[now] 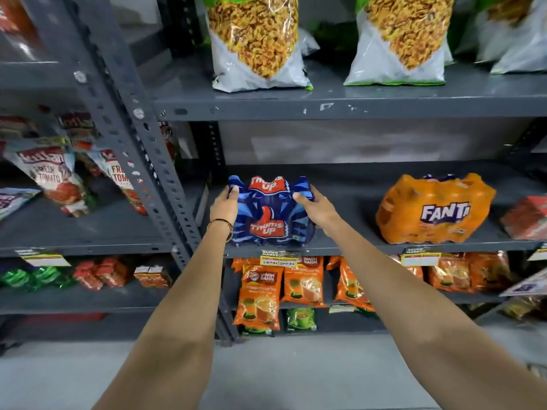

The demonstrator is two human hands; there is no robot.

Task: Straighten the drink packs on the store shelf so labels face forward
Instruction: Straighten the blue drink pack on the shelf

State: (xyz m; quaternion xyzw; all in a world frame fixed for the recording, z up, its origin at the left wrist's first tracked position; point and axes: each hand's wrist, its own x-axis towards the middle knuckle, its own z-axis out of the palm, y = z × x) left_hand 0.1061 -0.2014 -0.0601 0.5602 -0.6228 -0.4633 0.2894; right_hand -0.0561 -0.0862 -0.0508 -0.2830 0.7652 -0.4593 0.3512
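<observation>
A blue Thums Up drink pack (270,213) stands at the left end of the grey middle shelf (349,247), its red label facing me. My left hand (224,207) grips its left side, and my right hand (318,207) grips its right side, thumb on the front. An orange Fanta drink pack (433,210) sits further right on the same shelf, turned slightly, its label towards me, untouched.
A slotted grey upright (142,137) rises just left of the blue pack. Snack bags (257,39) stand on the shelf above. Orange tea packets (260,294) fill the shelf below. Ketchup pouches (53,179) hang in the left bay. A red pack (527,217) lies far right.
</observation>
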